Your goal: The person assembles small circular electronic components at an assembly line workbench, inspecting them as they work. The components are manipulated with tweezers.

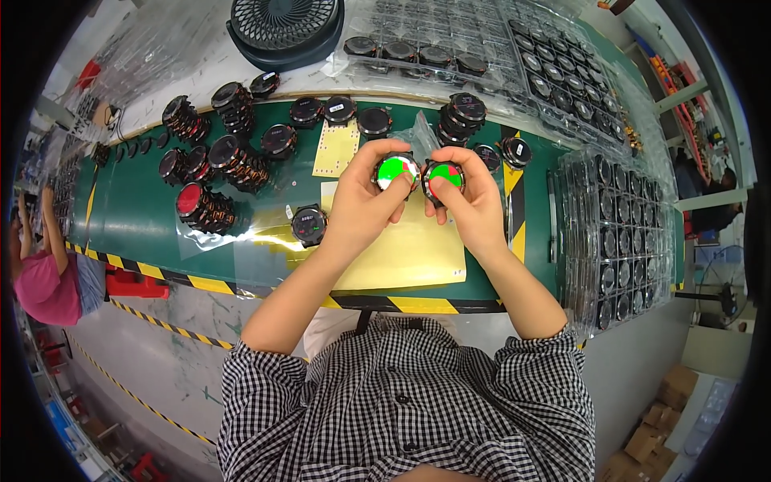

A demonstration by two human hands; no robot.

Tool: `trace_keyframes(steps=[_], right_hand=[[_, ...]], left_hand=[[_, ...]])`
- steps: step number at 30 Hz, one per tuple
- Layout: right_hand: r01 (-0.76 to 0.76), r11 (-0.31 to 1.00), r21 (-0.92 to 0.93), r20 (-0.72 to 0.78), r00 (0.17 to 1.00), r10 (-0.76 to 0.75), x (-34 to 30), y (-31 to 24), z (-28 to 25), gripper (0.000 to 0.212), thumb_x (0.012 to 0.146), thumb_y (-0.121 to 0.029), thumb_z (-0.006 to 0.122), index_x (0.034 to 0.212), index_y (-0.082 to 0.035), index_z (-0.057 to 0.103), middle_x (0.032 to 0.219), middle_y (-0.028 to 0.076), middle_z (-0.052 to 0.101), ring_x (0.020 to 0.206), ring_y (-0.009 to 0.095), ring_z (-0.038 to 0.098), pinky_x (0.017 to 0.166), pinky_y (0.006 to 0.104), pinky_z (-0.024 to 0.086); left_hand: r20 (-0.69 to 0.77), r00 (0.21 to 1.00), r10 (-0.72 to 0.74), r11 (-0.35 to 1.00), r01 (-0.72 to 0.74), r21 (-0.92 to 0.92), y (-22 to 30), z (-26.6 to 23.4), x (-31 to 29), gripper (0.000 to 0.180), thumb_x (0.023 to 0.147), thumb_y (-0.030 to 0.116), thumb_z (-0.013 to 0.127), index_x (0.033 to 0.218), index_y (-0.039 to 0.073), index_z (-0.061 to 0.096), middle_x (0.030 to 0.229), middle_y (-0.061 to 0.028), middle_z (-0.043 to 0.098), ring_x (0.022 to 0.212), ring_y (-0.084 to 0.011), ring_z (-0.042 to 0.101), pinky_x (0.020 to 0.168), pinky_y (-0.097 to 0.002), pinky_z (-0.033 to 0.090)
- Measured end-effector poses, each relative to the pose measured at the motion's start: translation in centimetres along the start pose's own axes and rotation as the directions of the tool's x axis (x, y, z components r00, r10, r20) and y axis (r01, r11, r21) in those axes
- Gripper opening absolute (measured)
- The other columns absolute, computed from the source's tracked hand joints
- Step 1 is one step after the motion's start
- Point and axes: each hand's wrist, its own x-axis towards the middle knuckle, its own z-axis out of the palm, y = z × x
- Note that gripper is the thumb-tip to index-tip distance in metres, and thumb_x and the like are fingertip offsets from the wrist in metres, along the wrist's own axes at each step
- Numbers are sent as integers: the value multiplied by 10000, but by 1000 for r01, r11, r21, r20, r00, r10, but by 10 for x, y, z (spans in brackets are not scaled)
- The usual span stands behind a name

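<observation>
Two lit round devices [390, 167] partly hidden by the hands [363, 191], fan [281, 50] cropped above.

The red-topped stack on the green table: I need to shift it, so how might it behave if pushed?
The red-topped stack would probably topple or slide apart, as it looks like separate round units piled up with no visible holder. Any unit landing on its edge may roll, given the round outlines.
</observation>
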Motion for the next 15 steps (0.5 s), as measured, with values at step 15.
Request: trace_keyframes(steps=[15], right_hand=[[-80, 979, 187, 25, 997, 77, 5, 0, -8, 384, 910, -124, 349, 1259, 6, 446, 1110, 153, 591, 749, 217, 615, 579, 283, 488]], left_hand=[[58, 995, -85, 970, 96, -224, 4, -8, 2, 361, 938, 153, 422, 1274, 33, 476, 926, -118, 577, 568, -155, 552, 488, -261, 443]])
